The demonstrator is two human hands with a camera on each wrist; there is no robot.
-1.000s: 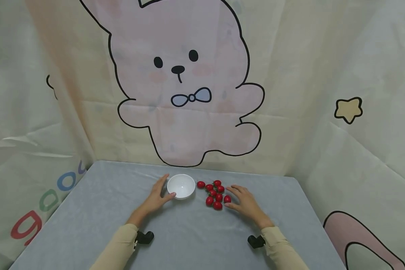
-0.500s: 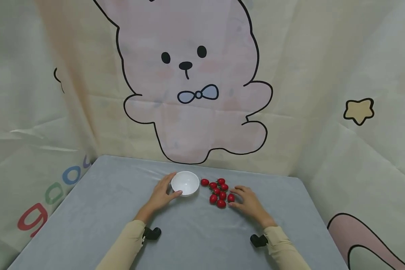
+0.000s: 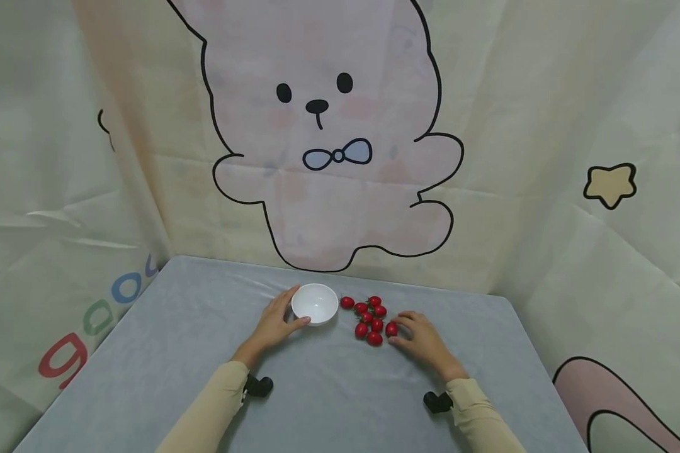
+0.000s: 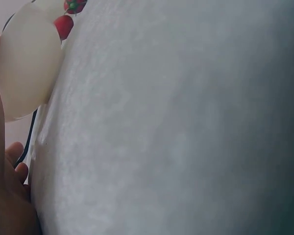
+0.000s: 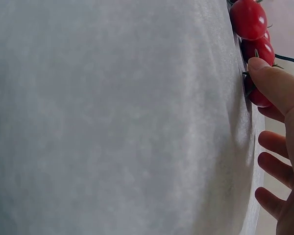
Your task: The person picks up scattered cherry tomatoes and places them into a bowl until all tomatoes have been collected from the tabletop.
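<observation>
A white bowl (image 3: 315, 304) stands upright on the table, and its inside looks bare. My left hand (image 3: 272, 324) holds the bowl from its left side, thumb at the near rim and fingers along the far left. To the bowl's right lies a loose cluster of red cherry tomatoes (image 3: 374, 339), several with green stems. At the cluster's right edge, my right hand (image 3: 423, 341) pinches one cherry tomato (image 3: 391, 329) between thumb and index finger. In the right wrist view that cherry tomato (image 5: 260, 99) is partly hidden behind the thumb; the other fingers are spread apart.
A grey-blue cloth covers the table (image 3: 340, 390). Behind it hangs a pale curtain (image 3: 487, 239) printed with a cartoon bear and a star. A black wrist mount (image 3: 259, 386) sits at the left sleeve, another black mount (image 3: 437, 402) at the right.
The head view has shifted, so everything appears slightly higher and further right. My right thumb and index finger have closed in on the rightmost cherry tomato. The left hand stays at the bowl.
</observation>
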